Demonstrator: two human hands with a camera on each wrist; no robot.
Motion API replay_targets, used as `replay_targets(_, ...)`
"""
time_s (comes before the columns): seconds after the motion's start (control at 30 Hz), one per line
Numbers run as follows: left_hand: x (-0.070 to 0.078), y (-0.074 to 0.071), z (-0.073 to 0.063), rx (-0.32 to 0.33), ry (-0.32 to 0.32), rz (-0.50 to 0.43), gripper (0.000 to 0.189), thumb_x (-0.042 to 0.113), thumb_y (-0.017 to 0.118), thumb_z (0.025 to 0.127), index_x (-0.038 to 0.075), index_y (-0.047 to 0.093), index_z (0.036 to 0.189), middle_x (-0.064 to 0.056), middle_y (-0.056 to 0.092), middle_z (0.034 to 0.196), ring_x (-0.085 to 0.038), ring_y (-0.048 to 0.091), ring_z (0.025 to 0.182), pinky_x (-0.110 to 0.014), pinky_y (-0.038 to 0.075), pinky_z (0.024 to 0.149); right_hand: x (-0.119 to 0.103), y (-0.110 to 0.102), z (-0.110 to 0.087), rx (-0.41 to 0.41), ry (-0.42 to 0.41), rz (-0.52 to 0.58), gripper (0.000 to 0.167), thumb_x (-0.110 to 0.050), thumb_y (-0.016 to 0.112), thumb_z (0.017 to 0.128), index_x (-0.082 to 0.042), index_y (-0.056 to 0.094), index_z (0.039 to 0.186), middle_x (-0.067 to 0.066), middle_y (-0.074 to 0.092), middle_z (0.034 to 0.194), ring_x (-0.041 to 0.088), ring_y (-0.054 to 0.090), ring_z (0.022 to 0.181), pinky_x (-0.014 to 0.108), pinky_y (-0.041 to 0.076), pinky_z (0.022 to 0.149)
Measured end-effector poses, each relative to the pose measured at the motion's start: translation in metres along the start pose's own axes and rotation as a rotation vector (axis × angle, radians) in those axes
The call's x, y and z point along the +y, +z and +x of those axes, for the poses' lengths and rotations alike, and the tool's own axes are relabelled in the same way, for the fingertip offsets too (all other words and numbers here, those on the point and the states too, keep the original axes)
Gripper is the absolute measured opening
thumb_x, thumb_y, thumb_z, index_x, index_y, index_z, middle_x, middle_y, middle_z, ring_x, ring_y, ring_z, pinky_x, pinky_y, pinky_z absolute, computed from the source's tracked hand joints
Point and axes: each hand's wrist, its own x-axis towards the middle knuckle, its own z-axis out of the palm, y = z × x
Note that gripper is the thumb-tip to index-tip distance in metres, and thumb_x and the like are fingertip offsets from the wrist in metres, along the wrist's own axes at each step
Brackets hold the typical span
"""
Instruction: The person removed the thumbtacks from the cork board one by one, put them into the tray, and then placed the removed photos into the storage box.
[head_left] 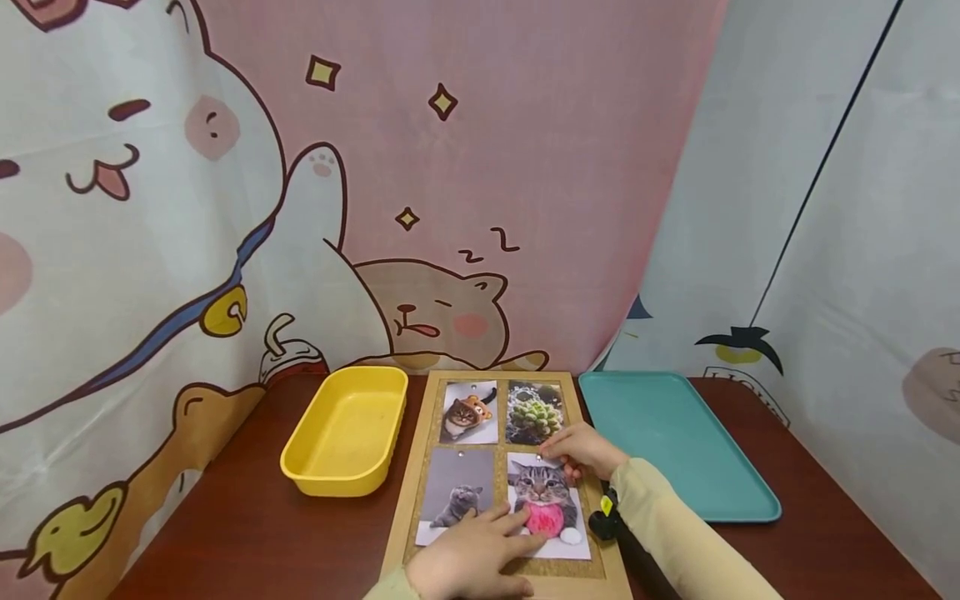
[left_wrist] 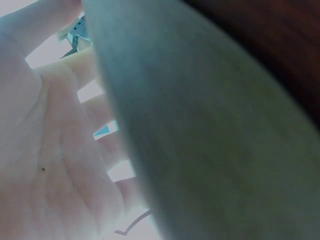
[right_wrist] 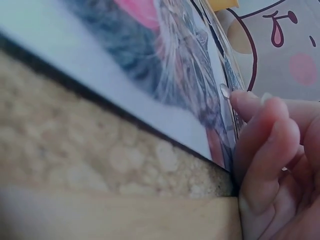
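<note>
A wood-framed cork board (head_left: 411, 500) lies on the table with four photos pinned to it. My left hand (head_left: 480, 554) rests with fingers spread over the lower part of the striped-cat photo (head_left: 542, 483) and beside the grey-cat photo (head_left: 453, 492). In the left wrist view its palm (left_wrist: 55, 150) shows, with a blurred grey-green surface covering much of the picture. My right hand (head_left: 587, 450) is at the top of the striped-cat photo, one fingertip right at a clear thumbtack (right_wrist: 225, 91). Its other fingers are bent near the photo's corner; I cannot tell whether they pinch anything.
A yellow tray (head_left: 300, 468) stands left of the board. To the right lies a flat teal tray (head_left: 675, 425). The succulent photo (head_left: 534, 412) and the costumed-cat photo (head_left: 468, 412) fill the board's upper half. Behind the table hangs a cartoon curtain (head_left: 585, 167).
</note>
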Motion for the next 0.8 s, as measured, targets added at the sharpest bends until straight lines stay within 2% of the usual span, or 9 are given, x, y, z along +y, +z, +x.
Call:
replay_targets(0.2,0.0016,-0.0011,-0.0005,0.009,-0.010,-0.005,0.059,0.060,0.053,0.092,0.042,0.040,0.147,0.007,0.035,0.153,-0.026,0.034,0.138,-0.059,0.042,0.095,-0.0005,-0.0010,-0.0017,-0.011,0.000,0.016,0.021,-0.008,0.066,0.090,0.002,0.073,0.107,-0.001,0.050,0.053,0.005,0.042,0.041,0.020,0.040,0.043)
replay_targets(0.6,0.0035,-0.0043,-0.0010,0.019,-0.020,-0.023,0.057,0.058,0.053,0.092,0.043,0.041,0.146,0.008,0.035,0.153,-0.025,0.034,0.139,-0.059,0.041,0.097,-0.0030,-0.0019,-0.0034,0.005,-0.018,-0.037,0.022,-0.008,0.067,0.090,0.001,0.073,0.108,-0.003,0.043,0.050,0.005,0.040,0.040,0.019,0.039,0.041)
replay_targets(0.8,0.0023,-0.0021,-0.0027,0.005,-0.022,-0.040,0.057,0.058,0.053,0.093,0.043,0.041,0.146,0.007,0.035,0.153,-0.026,0.034,0.138,-0.061,0.041,0.096,-0.0041,0.0038,-0.0002,0.024,0.023,-0.069,0.020,-0.010,0.068,0.088,-0.001,0.075,0.105,-0.002,0.042,0.051,0.006,0.041,0.041,0.020,0.039,0.042)
